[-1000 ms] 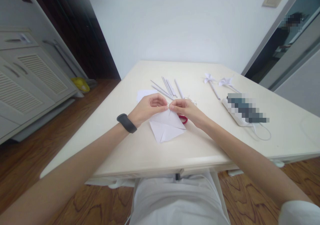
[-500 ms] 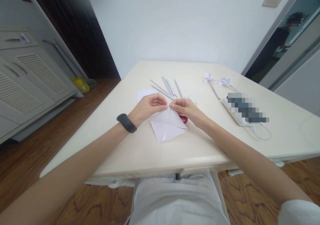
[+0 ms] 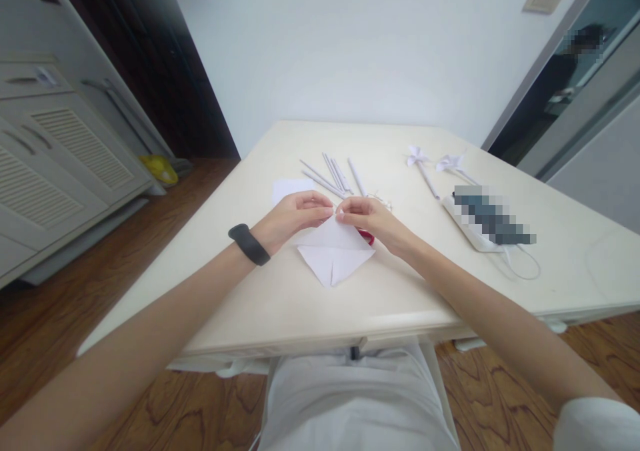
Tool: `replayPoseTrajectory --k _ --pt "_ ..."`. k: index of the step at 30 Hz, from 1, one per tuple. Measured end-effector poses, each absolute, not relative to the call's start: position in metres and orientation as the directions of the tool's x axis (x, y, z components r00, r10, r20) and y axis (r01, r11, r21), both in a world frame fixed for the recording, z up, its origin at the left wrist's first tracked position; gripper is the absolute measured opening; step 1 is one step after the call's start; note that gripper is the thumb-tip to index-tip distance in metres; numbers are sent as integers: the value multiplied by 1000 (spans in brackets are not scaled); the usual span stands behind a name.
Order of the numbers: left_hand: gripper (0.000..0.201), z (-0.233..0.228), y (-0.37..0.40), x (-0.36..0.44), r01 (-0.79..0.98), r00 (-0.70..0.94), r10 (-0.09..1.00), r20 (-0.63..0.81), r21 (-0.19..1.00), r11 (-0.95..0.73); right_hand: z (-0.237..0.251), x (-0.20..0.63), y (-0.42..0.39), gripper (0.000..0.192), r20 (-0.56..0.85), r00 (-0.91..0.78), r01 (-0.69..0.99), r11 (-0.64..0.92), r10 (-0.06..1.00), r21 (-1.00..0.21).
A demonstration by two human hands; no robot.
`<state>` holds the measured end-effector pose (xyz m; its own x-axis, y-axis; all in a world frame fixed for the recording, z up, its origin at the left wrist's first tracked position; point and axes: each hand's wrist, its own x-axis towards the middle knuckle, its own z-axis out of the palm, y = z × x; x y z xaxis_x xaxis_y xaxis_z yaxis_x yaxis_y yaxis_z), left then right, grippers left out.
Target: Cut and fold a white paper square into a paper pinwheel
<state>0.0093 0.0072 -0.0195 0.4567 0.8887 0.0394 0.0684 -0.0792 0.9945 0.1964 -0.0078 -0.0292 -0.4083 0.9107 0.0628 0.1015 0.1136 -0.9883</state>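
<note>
A square of white paper with cut slits hangs tilted between my hands, its far corner at my fingertips. My left hand, with a dark band on its wrist, pinches that corner from the left. From the right, my right hand grips the same corner between thumb and fingers. Red-handled scissors lie partly hidden behind the paper and my right hand. Another white sheet rests on the table beyond my left hand.
Several rolled paper sticks lie past my hands. Two paper pinwheels are at the back right, near a white device with a cable. The white table meets a wall. A person is beyond a doorway.
The paper has turned slightly in my hands, so its near corner and slit now point more straight toward me. Both hands stay at the far corner.
</note>
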Motion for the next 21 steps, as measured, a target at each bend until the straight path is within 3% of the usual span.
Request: replayPoseTrajectory --k 7,21 --pt "24 -23 10 7 8 502 863 -54 998 58 -27 197 -9 24 147 -426 91 203 893 -975" --pt "27 -23 13 6 -58 529 847 -47 994 91 -22 195 -10 17 310 -429 102 387 848 -916"
